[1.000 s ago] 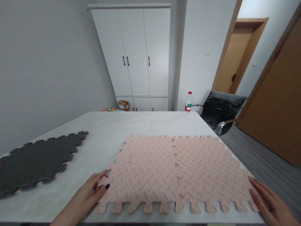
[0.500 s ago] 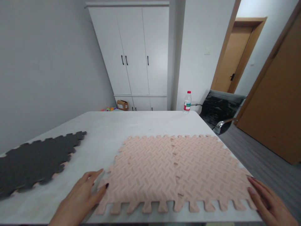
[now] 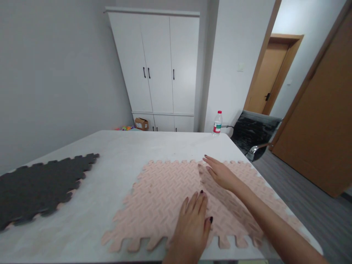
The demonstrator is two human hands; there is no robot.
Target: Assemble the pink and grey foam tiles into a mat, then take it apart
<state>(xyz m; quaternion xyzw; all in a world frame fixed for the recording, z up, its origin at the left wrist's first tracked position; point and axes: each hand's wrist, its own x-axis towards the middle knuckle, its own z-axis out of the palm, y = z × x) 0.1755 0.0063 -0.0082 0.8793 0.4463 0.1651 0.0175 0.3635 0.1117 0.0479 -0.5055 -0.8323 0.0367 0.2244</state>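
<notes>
Two pink foam mats [image 3: 162, 198], joined along a seam, lie flat with toothed edges all round. My left hand [image 3: 192, 216] rests palm down on the mats beside the near part of the seam, its fingers stretched out and holding nothing. Farther back, my right hand [image 3: 219, 173] reaches over the mats near the far end of the seam, fingers extended and nothing held. My right forearm hides part of the right mat. At the left lies a dark grey toothed mat [image 3: 41, 187] with pink showing along its lower edge.
A white table [image 3: 115, 146] bears the mats. On its far right corner stands a bottle with a red cap [image 3: 217, 123]. Behind are a black chair [image 3: 254, 128], a cardboard box [image 3: 141, 124], a white wardrobe [image 3: 156, 62] and a wooden door [image 3: 266, 77].
My left hand has moved right from the left edge onto the mats near the seam. My right hand has left the right edge and moved left and away from me. The view has shifted slightly.
</notes>
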